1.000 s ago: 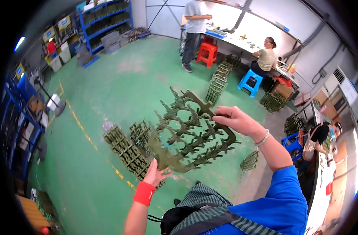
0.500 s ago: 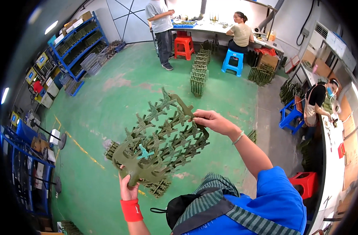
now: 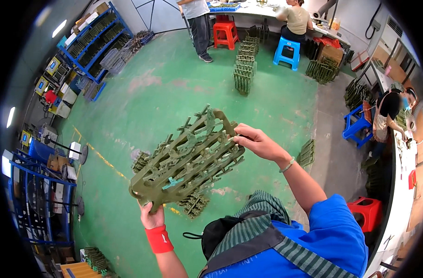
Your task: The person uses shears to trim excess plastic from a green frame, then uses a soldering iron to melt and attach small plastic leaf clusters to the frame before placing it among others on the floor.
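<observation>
Between my two hands an olive-green rack (image 3: 200, 160) hangs tilted in the air, its rows of bars carrying many small green cross-shaped parts. One part among them is bright teal (image 3: 173, 183). My left hand (image 3: 152, 214), with a red wristband, grips the rack's near left end, its fingers partly hidden under it. At the far right end my right hand (image 3: 257, 141) closes on the rack's frame, thumb and fingers pinching it. Below the rack, on the floor, stand more loaded racks (image 3: 193, 205), partly covered by it.
A row of loaded racks (image 3: 244, 69) stands on the green floor ahead. Red stool (image 3: 225, 34) and blue stool (image 3: 287, 53) are by the far bench, near two people. Another person works at the right bench (image 3: 396, 204). Blue shelving (image 3: 40, 199) lines the left.
The rack has turned in my hands, so its face is seen more edge-on and its bars show more. My view has shifted a little; both hands keep their hold.
</observation>
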Available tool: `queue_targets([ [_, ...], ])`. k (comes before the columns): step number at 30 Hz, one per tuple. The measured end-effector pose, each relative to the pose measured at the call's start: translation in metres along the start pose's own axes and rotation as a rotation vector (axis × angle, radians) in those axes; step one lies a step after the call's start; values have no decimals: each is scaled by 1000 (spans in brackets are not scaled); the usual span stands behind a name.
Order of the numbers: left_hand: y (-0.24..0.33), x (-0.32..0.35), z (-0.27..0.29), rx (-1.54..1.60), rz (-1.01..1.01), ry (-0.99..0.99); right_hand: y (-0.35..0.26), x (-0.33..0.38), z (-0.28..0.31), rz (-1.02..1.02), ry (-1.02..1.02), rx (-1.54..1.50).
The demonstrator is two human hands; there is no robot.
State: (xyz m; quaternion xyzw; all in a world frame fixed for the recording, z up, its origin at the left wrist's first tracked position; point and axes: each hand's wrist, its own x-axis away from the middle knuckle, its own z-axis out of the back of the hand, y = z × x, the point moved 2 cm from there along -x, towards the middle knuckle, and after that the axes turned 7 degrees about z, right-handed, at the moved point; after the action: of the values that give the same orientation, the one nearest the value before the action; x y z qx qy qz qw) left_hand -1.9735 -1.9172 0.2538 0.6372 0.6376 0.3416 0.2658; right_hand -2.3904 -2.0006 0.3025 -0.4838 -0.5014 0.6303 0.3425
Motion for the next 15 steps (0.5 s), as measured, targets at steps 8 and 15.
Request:
queue_targets([
  [8, 3, -2, -11, -4, -1, 9, 6, 7, 6, 30, 22, 49],
  [15, 8, 4, -23, -68, 3, -5, 21, 13, 6, 27, 43, 66],
])
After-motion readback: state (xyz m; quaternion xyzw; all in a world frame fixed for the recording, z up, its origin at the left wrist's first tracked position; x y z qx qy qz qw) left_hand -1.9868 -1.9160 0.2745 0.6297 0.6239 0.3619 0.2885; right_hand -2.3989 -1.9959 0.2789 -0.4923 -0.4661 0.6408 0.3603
